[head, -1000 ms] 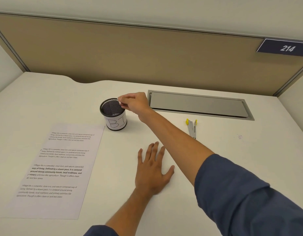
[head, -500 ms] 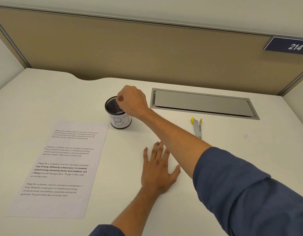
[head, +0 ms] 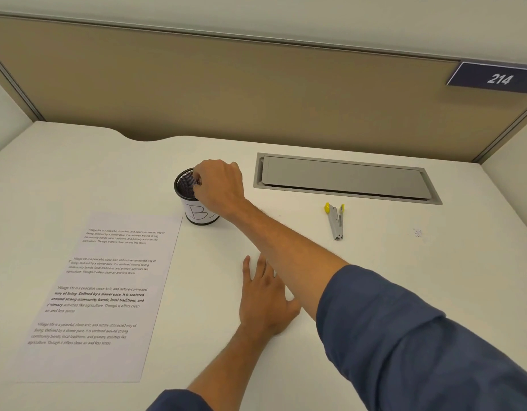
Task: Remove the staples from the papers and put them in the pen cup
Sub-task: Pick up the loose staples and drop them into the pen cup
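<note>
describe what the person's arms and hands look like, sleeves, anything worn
Both arms wear dark blue sleeves of a plain woven fabric. The right sleeve is pushed up, creased, leaving the forearm bare. The left sleeve shows only as a cuff at the bottom edge. The right hand and left hand are bare: no gloves, rings or watch visible.

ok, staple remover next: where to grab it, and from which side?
Grip the staple remover across its grey body, just below the yellow tabs. It lies flat, running lengthwise away from the person, so come from above with the right hand, fingers on the two long sides. Nothing lies close beside it.
</note>
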Demonstrator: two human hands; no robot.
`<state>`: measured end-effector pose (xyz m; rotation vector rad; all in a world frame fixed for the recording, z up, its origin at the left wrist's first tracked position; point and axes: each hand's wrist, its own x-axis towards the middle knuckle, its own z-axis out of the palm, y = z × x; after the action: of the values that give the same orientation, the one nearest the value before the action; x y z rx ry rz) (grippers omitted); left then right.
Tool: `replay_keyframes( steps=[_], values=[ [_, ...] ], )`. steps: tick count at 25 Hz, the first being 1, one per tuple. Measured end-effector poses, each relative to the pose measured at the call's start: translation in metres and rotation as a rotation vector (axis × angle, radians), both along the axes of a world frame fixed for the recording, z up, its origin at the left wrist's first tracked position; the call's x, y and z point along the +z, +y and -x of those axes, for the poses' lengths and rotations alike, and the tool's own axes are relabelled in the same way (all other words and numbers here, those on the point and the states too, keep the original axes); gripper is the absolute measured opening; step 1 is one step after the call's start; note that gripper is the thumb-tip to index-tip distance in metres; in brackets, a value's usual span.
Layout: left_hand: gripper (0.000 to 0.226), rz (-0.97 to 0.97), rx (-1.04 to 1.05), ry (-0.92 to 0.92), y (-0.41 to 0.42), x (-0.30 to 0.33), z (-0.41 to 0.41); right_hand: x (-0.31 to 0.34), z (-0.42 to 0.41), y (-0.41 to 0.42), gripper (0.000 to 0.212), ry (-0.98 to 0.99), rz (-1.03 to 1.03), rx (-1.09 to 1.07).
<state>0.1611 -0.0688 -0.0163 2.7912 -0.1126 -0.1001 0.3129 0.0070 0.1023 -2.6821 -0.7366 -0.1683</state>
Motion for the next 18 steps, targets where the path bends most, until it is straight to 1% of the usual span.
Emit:
replay_keyframes(
  steps=[2, 4, 5, 7, 9, 11, 13, 15, 18],
  values=[
    [0.123, 0.017, 0.000, -0.018, 0.000, 0.003, 0.000, -0.004, 0.001, -0.003, 0.017, 0.003, -0.065, -0.009],
    [0.121, -0.016, -0.009, -0.006, 0.000, 0.004, 0.000, -0.008, 0.001, -0.011, 0.020, 0.099, -0.227, 0.019],
    [0.115, -0.023, -0.007, -0.003, 0.000, 0.004, 0.000, -0.009, 0.001, -0.018, 0.022, 0.160, -0.349, 0.023],
    [0.093, 0.006, 0.029, -0.032, -0.001, 0.002, -0.001, -0.013, 0.001, -0.037, 0.018, 0.214, -0.585, -0.017],
    [0.080, 0.027, 0.055, -0.079, -0.002, -0.004, -0.002, -0.025, -0.003, -0.064, 0.015, 0.226, -0.712, -0.082],
    [0.077, 0.030, 0.075, -0.122, -0.002, -0.010, -0.002, -0.042, -0.008, -0.098, 0.015, 0.247, -0.693, -0.176],
    [0.076, 0.027, 0.083, -0.136, -0.003, -0.012, -0.002, -0.058, -0.012, -0.132, 0.016, 0.251, -0.573, -0.248],
    [0.076, 0.020, 0.085, -0.147, -0.004, -0.012, -0.002, -0.071, -0.014, -0.160, 0.018, 0.266, -0.405, -0.252],
    [0.075, 0.021, 0.095, -0.170, -0.004, -0.014, -0.002, -0.080, -0.013, -0.183, 0.024, 0.286, -0.174, -0.198]
  ],
)
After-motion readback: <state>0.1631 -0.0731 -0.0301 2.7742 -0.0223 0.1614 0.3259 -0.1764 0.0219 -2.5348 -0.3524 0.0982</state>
